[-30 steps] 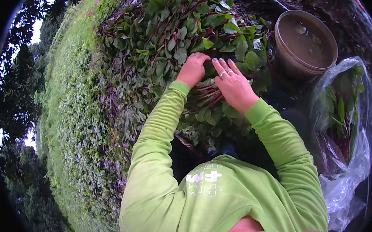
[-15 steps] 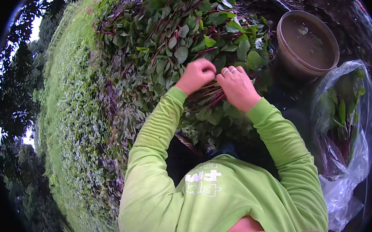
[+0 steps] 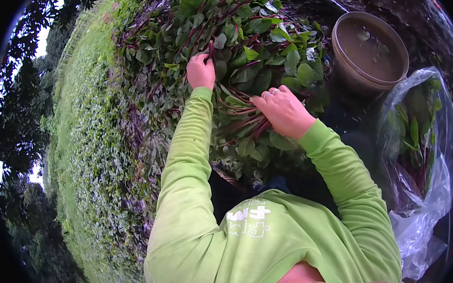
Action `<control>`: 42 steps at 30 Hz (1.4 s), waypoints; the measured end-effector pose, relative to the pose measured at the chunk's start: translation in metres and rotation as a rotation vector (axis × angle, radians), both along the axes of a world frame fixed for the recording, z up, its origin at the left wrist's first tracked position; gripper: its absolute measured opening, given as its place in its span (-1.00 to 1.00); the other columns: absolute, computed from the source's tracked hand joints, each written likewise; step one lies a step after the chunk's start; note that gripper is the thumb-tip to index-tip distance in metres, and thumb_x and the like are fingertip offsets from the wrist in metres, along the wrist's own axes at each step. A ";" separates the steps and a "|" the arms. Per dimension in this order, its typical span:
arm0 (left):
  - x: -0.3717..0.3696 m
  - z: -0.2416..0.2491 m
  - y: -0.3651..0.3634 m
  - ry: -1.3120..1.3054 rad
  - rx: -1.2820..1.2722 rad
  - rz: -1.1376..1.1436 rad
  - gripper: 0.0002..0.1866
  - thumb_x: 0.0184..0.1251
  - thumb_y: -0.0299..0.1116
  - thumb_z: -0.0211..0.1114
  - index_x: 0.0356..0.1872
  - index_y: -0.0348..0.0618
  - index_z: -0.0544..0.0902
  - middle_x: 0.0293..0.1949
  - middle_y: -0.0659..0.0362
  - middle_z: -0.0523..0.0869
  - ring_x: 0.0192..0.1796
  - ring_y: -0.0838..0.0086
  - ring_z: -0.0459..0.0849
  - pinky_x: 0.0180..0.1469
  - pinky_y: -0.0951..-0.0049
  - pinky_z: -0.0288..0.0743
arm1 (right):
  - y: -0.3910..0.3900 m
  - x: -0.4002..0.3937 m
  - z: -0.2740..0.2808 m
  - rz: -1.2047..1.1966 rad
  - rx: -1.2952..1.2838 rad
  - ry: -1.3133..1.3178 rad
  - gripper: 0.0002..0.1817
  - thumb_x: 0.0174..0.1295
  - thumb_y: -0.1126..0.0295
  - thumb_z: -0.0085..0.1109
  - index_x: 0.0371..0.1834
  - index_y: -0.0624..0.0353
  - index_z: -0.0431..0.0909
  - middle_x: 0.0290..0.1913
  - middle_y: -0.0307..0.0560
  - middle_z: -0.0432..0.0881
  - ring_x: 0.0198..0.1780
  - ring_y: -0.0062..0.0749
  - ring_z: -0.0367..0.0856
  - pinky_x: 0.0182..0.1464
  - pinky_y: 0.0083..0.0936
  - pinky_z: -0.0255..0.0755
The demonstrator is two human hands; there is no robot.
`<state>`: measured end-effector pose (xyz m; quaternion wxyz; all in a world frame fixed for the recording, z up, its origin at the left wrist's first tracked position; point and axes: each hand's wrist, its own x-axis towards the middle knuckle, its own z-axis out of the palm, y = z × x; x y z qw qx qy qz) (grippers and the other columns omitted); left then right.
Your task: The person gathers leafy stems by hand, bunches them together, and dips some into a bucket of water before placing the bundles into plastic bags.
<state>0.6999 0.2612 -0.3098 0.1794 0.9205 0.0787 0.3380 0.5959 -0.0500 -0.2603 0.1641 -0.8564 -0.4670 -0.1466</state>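
My left hand (image 3: 201,71) is over the left part of the leafy pile (image 3: 219,42), its fingers closed on a reddish stem (image 3: 211,50). Rings show on my right hand (image 3: 285,111), which is wrapped round a bunch of red-stemmed greens (image 3: 248,119). The cut stem ends of that bunch point left, towards the gap between my hands. Green leaves lie behind and below the bunch. The fingertips of my right hand are partly hidden by the hand itself.
A round bucket of murky water (image 3: 371,50) stands at the upper right. Below it, a clear plastic bag (image 3: 436,179) holds more red-stemmed greens. Low plants and grass (image 3: 88,151) stretch along the left, with dark trees beyond.
My left hand has moved up and left, away from my right hand, and now has a stem in its fingers. My right hand stays nearly in place on the bunch.
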 end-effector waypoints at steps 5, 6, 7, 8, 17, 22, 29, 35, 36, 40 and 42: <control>-0.040 0.045 -0.057 -0.131 0.183 -0.232 -0.79 0.11 -0.38 0.37 -0.20 -0.08 0.78 -0.24 0.04 0.72 -0.13 0.07 0.65 -0.01 0.08 0.51 | 0.000 -0.005 0.014 0.040 -0.004 -0.006 -0.89 0.16 0.44 0.15 -0.26 0.11 0.60 -0.06 -0.11 0.65 0.05 -0.26 0.62 0.08 -0.30 0.41; -0.054 0.052 -0.073 -0.034 0.102 -0.377 -0.78 0.09 -0.39 0.37 -0.20 -0.06 0.79 -0.19 0.04 0.74 -0.10 0.09 0.66 0.01 0.13 0.54 | 0.001 -0.007 0.017 0.046 0.008 -0.009 -0.89 0.17 0.44 0.14 -0.26 0.11 0.61 -0.01 -0.10 0.64 0.07 -0.26 0.61 0.10 -0.30 0.41; -0.063 0.047 -0.083 0.045 -0.005 -0.497 -0.74 0.11 -0.42 0.36 -0.14 -0.04 0.81 -0.18 0.07 0.78 -0.04 0.12 0.68 0.06 0.23 0.56 | 0.003 -0.006 0.015 0.058 0.097 -0.067 -0.88 0.18 0.44 0.13 -0.25 0.13 0.62 0.06 -0.07 0.62 0.10 -0.24 0.60 0.12 -0.27 0.41; -0.070 0.044 -0.093 0.156 -0.110 -0.538 -0.79 0.19 -0.41 0.36 -0.15 -0.10 0.81 -0.11 0.09 0.80 -0.05 0.22 0.72 0.07 0.30 0.57 | 0.005 -0.003 0.013 0.068 0.187 -0.127 -0.87 0.20 0.44 0.12 -0.23 0.15 0.62 0.12 -0.04 0.60 0.13 -0.22 0.58 0.15 -0.23 0.40; -0.064 0.010 -0.089 0.444 -0.887 -0.539 -0.88 0.27 -0.52 0.33 -0.20 -0.25 0.61 -0.25 0.13 0.74 -0.27 0.42 0.71 -0.11 0.37 0.62 | 0.003 0.004 -0.011 -0.108 -0.133 0.005 -0.88 0.22 0.40 0.14 -0.21 0.09 0.60 -0.04 -0.06 0.67 0.01 -0.25 0.66 0.14 -0.23 0.38; 0.007 -0.005 -0.033 -0.077 -0.445 -0.061 -0.77 0.35 -0.48 0.35 -0.01 -0.31 0.72 -0.12 -0.03 0.78 -0.05 0.23 0.76 0.02 0.27 0.61 | 0.002 0.000 -0.007 -0.049 -0.106 0.013 -0.84 0.15 0.44 0.16 -0.19 0.06 0.57 -0.24 -0.13 0.66 -0.06 -0.23 0.66 0.06 -0.25 0.37; 0.009 0.007 -0.026 0.266 -1.009 -0.290 -0.68 0.36 -0.51 0.40 0.12 -0.31 0.72 -0.08 0.18 0.81 -0.07 0.52 0.71 0.06 0.50 0.56 | -0.002 -0.002 -0.008 -0.047 -0.122 0.004 -0.91 0.19 0.42 0.16 -0.26 0.03 0.60 -0.24 -0.15 0.68 -0.08 -0.29 0.68 0.05 -0.27 0.39; -0.066 0.016 -0.019 0.394 -1.106 -0.513 -0.65 0.40 -0.48 0.39 0.18 -0.24 0.69 -0.03 0.26 0.76 -0.05 0.62 0.67 0.09 0.54 0.53 | -0.002 0.001 -0.004 -0.021 -0.059 -0.033 -0.91 0.15 0.41 0.16 -0.27 0.05 0.59 -0.25 -0.16 0.63 -0.09 -0.30 0.64 0.02 -0.34 0.39; -0.069 0.018 -0.019 0.407 -1.172 -0.512 -0.66 0.42 -0.46 0.38 0.18 -0.23 0.69 -0.05 0.27 0.76 -0.08 0.63 0.67 0.07 0.56 0.53 | 0.000 -0.001 -0.005 -0.019 -0.053 -0.057 -0.92 0.18 0.39 0.16 -0.28 0.04 0.60 -0.26 -0.18 0.64 -0.08 -0.32 0.64 0.01 -0.37 0.39; -0.068 0.024 -0.016 0.407 -1.314 -0.438 -0.64 0.52 -0.23 0.34 0.19 -0.21 0.70 -0.25 0.33 0.71 -0.25 0.65 0.59 -0.04 0.59 0.51 | 0.004 -0.003 -0.007 0.010 -0.074 -0.057 -0.91 0.17 0.39 0.16 -0.28 0.04 0.60 -0.24 -0.19 0.63 -0.07 -0.33 0.63 0.01 -0.37 0.38; -0.063 0.015 -0.016 0.409 -1.083 -0.379 -0.61 0.53 -0.18 0.35 0.20 -0.21 0.71 -0.31 0.36 0.69 -0.29 0.65 0.56 -0.06 0.55 0.51 | 0.004 -0.003 -0.006 0.012 -0.068 -0.070 -0.92 0.16 0.39 0.16 -0.30 0.04 0.61 -0.26 -0.21 0.62 -0.09 -0.35 0.62 0.00 -0.37 0.38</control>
